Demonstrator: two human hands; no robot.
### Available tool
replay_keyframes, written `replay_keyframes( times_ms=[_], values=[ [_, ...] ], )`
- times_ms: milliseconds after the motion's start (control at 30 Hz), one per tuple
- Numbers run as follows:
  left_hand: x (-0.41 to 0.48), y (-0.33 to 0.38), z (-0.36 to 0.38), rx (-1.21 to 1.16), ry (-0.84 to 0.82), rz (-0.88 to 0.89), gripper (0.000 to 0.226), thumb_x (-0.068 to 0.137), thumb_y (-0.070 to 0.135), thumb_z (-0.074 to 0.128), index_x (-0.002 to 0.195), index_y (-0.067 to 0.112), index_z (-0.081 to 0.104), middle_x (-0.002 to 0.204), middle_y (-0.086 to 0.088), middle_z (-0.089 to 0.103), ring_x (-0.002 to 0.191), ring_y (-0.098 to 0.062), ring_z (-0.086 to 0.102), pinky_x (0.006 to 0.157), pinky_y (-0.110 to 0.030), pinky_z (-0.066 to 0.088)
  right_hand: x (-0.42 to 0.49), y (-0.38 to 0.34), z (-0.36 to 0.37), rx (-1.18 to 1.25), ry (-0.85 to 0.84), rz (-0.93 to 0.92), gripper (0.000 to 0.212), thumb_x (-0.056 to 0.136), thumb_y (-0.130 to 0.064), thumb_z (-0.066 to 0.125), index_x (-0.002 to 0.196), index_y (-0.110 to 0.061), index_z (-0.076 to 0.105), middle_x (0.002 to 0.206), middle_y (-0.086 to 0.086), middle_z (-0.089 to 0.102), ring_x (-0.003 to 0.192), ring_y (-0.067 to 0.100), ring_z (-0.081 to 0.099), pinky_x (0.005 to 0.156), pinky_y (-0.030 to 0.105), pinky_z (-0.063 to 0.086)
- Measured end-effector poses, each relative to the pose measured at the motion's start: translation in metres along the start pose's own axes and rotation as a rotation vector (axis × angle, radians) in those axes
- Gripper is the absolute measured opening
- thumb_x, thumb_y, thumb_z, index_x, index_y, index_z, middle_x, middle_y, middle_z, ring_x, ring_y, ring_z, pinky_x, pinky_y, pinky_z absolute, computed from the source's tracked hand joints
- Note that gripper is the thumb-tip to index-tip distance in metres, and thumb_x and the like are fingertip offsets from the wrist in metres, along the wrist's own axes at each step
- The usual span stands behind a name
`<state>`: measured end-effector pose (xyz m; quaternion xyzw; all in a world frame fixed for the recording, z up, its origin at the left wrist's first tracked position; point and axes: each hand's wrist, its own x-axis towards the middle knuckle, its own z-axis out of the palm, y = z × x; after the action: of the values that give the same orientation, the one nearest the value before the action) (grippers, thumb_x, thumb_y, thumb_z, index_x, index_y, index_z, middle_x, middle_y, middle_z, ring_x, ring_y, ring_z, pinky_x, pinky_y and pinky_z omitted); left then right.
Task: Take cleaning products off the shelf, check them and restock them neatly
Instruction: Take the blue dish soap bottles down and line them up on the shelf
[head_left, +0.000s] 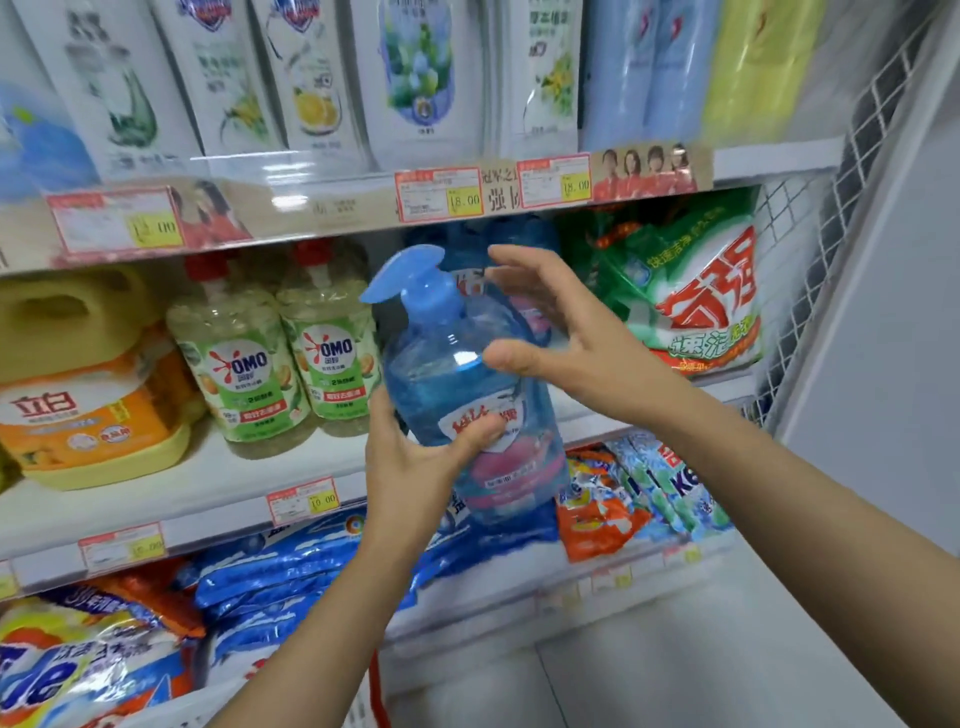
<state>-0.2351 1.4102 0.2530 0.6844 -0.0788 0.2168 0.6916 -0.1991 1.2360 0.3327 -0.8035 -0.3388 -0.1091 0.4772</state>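
My left hand (410, 457) grips the blue pump bottle (452, 374) low, tilted, in front of the middle shelf (208, 499) | my right hand (561, 332) is spread wide beside its shoulder, holding nothing | risk: one-handed low grip, bottle may tip or slip.

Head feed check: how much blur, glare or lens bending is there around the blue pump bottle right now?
Head view: the blue pump bottle and the left hand gripping it are fairly sharp; the right hand is slightly smeared; the top-shelf pouches are soft; glare streaks the price strip; shelf edges bow from the wide lens.
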Motion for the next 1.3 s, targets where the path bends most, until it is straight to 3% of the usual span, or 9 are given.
replay_keyframes(
  times_ms=[100, 200, 333, 400, 533, 733, 867, 967, 1300],
  values=[
    [0.026, 0.002, 0.006, -0.028, 0.086, 0.071, 0.090, 0.063, 0.039, 0.089, 0.138, 0.018, 0.044, 0.127, 0.003, 0.064, 0.111, -0.005, 0.063, 0.085, -0.013, 0.051, -0.014, 0.040, 0.001, -0.130, -0.134, 0.149, 0.103, 0.074, -0.052, 0.078, 0.155, -0.034, 0.018, 0.160, -0.014, 0.025, 0.144, -0.001, 0.025, 0.120, 0.036, 0.028],
    [0.049, -0.010, 0.013, -0.068, 0.158, 0.083, 0.087, 0.066, 0.037, 0.083, 0.140, 0.017, 0.042, 0.131, 0.000, 0.061, 0.116, -0.009, 0.060, 0.090, -0.012, 0.050, -0.002, 0.076, 0.011, -0.182, -0.040, 0.116, 0.099, 0.076, -0.045, 0.079, 0.155, -0.035, 0.020, 0.159, -0.012, 0.030, 0.145, 0.006, 0.028, 0.118, 0.042, 0.031],
    [0.063, -0.039, 0.024, -0.156, 0.205, 0.016, 0.097, 0.061, 0.054, 0.084, 0.141, 0.022, 0.039, 0.132, 0.002, 0.060, 0.117, -0.007, 0.060, 0.098, -0.021, 0.050, 0.018, 0.106, 0.015, -0.246, 0.034, 0.080, 0.090, 0.078, -0.041, 0.078, 0.153, -0.034, 0.029, 0.153, -0.010, 0.040, 0.138, 0.005, 0.034, 0.116, 0.032, 0.030],
    [0.073, -0.052, 0.028, -0.228, 0.221, -0.033, 0.098, 0.059, 0.060, 0.083, 0.140, 0.022, 0.043, 0.132, 0.001, 0.061, 0.119, -0.013, 0.060, 0.104, -0.036, 0.048, 0.024, 0.115, 0.014, -0.261, 0.050, 0.064, 0.086, 0.080, -0.040, 0.078, 0.152, -0.036, 0.032, 0.152, -0.011, 0.040, 0.136, 0.003, 0.033, 0.112, 0.023, 0.025],
    [0.103, -0.064, 0.039, -0.338, 0.184, -0.065, 0.091, 0.065, 0.054, 0.083, 0.139, 0.016, 0.047, 0.132, -0.005, 0.062, 0.122, -0.023, 0.059, 0.106, -0.052, 0.044, 0.048, 0.131, 0.004, -0.298, 0.079, 0.066, 0.084, 0.079, -0.037, 0.079, 0.150, -0.034, 0.035, 0.150, -0.007, 0.045, 0.134, 0.012, 0.037, 0.105, 0.021, 0.026],
    [0.135, -0.076, 0.039, -0.173, 0.172, -0.079, 0.077, 0.066, 0.050, 0.082, 0.131, 0.020, 0.053, 0.121, 0.002, 0.069, 0.112, -0.015, 0.065, 0.102, -0.046, 0.049, 0.058, 0.166, 0.022, -0.127, 0.179, 0.160, 0.085, 0.074, -0.035, 0.084, 0.148, -0.020, 0.043, 0.142, 0.001, 0.057, 0.130, 0.014, 0.053, 0.110, 0.040, 0.043],
    [0.151, -0.073, 0.041, -0.021, 0.120, -0.026, 0.069, 0.071, 0.040, 0.083, 0.128, 0.016, 0.054, 0.115, 0.001, 0.070, 0.104, -0.011, 0.068, 0.095, -0.040, 0.055, 0.054, 0.180, 0.053, 0.041, 0.287, 0.238, 0.070, 0.075, -0.035, 0.085, 0.133, -0.025, 0.047, 0.127, -0.006, 0.064, 0.115, 0.007, 0.061, 0.102, 0.038, 0.049],
    [0.161, -0.075, 0.039, 0.109, 0.132, 0.001, 0.083, 0.061, 0.055, 0.085, 0.128, 0.019, 0.051, 0.117, 0.004, 0.068, 0.107, -0.009, 0.066, 0.098, -0.041, 0.053, 0.055, 0.191, 0.070, 0.077, 0.324, 0.283, 0.064, 0.071, -0.049, 0.081, 0.120, -0.029, 0.044, 0.116, -0.007, 0.068, 0.106, 0.010, 0.065, 0.094, 0.045, 0.053],
    [0.176, -0.088, 0.024, 0.404, 0.076, 0.018, 0.086, 0.058, 0.083, 0.069, 0.126, 0.032, 0.056, 0.121, 0.001, 0.064, 0.113, -0.017, 0.062, 0.098, -0.043, 0.051, 0.064, 0.192, 0.067, 0.115, 0.250, 0.335, 0.067, 0.072, -0.047, 0.082, 0.120, -0.028, 0.040, 0.119, -0.002, 0.066, 0.109, 0.016, 0.063, 0.096, 0.047, 0.052]
  ],
)
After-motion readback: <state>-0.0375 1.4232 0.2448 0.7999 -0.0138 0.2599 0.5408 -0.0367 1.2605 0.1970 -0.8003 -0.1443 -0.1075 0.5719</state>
